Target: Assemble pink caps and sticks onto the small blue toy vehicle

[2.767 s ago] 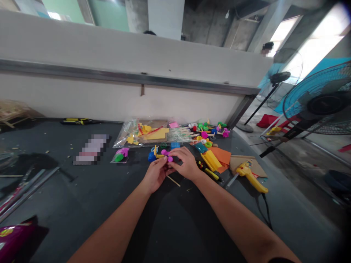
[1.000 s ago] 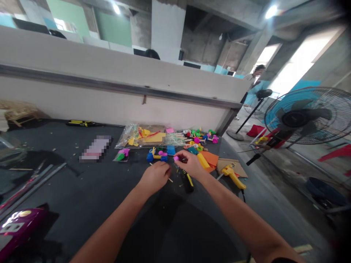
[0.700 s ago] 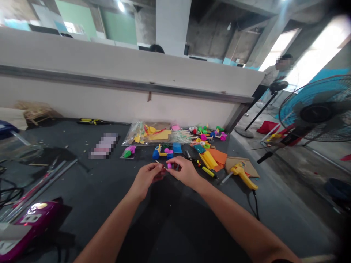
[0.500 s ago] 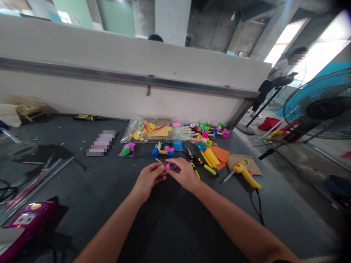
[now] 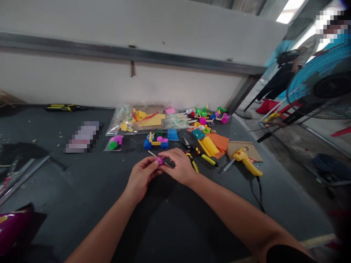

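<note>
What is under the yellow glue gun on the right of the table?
The glue gun lies partly on brown cardboard; what is directly beneath it is covered and cannot be seen.

Magenta plastic piece [image 5: 160, 160], yellow glue gun [image 5: 246, 163]

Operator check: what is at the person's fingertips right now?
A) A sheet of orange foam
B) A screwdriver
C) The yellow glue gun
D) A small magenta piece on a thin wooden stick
D: the small magenta piece on the thin wooden stick sits at the left hand fingertips, with the right hand close against it.
</note>
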Action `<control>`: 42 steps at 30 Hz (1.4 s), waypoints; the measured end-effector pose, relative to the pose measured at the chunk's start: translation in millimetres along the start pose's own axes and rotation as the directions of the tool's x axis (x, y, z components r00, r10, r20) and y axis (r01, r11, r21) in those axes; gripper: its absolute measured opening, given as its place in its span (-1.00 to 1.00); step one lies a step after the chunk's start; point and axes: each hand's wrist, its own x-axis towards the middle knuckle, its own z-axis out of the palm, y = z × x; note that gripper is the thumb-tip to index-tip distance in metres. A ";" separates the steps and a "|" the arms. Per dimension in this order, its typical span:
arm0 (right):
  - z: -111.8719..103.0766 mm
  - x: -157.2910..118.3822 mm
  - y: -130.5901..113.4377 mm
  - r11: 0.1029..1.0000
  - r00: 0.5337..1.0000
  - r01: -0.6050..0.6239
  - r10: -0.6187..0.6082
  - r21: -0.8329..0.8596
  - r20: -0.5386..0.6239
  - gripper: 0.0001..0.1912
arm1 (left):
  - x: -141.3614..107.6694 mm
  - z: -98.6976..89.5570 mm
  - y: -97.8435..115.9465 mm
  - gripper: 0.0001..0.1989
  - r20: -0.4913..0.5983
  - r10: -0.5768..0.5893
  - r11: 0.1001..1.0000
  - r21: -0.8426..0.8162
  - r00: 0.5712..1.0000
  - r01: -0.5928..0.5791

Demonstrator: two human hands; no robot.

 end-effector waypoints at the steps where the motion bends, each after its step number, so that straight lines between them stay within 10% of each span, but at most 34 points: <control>1: -0.2 -0.2 0.1 1.000 1.000 -0.004 0.004 0.003 -0.001 -0.73 | 0.4 -0.2 -0.3 -0.80 -0.002 -0.004 1.000 0.000 1.000 0.004; 42: -0.4 -1.3 -4.8 0.997 0.997 0.066 -0.067 -0.032 -0.028 -0.81 | -2.0 -2.9 0.7 -0.78 0.035 0.040 0.999 0.033 0.999 -0.041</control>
